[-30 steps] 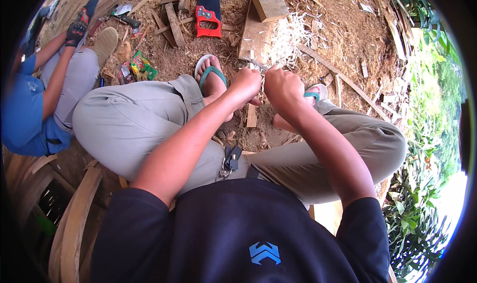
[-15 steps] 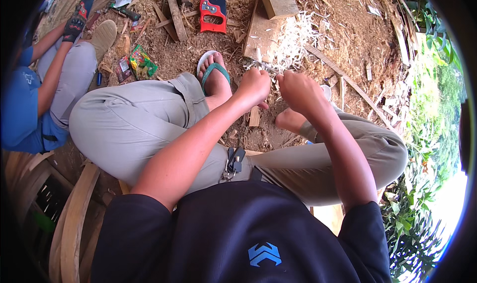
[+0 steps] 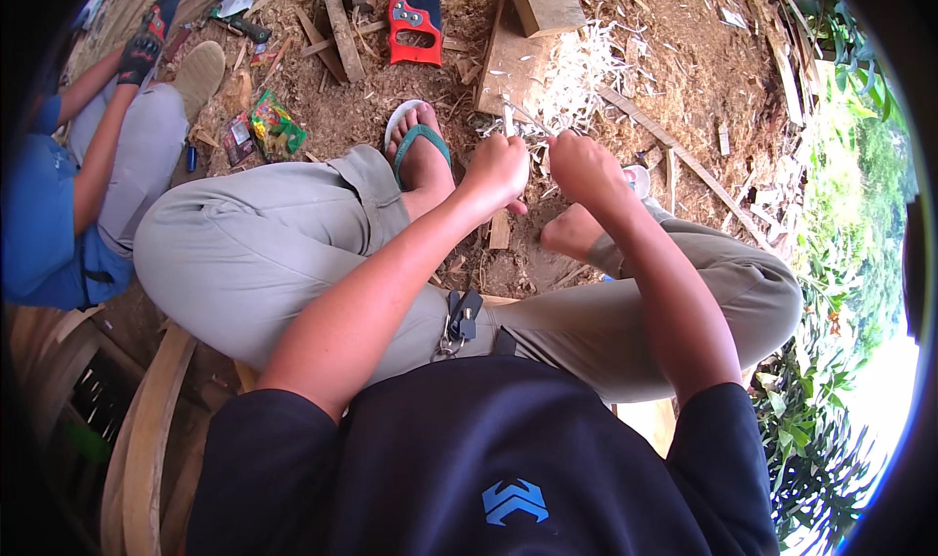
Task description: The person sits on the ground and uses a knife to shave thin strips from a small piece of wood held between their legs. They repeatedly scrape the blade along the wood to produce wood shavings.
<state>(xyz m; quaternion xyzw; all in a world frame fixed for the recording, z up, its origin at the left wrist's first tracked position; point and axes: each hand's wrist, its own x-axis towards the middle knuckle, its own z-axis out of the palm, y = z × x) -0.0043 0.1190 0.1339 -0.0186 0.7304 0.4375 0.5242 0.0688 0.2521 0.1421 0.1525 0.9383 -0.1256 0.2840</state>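
My left hand (image 3: 498, 172) is closed in front of me, its fingers wrapped round a thin pale wooden stick (image 3: 508, 119) whose end pokes out past the knuckles. Beside it, a small gap away, my right hand (image 3: 588, 172) is closed too. From its fist a thin knife-like blade (image 3: 529, 118) slants up and to the left, close to the stick; the handle is hidden in the fingers. Both hands are above the ground between my feet. Just beyond them lie a broad wooden board (image 3: 513, 72) and a heap of curled pale wood shavings (image 3: 589, 72).
A red-handled saw (image 3: 415, 30) lies at the far side by loose wood offcuts (image 3: 344, 36). A thick wood block (image 3: 545, 4) rests on the board. At left sits another person (image 3: 59, 199) wearing dark gloves, near a green packet (image 3: 278, 126). A long strip (image 3: 684, 160) lies right.
The right hand has shifted slightly up, and more of the blade and stick shows between the fists. The left hand is almost in the same place. The view has shifted a little.
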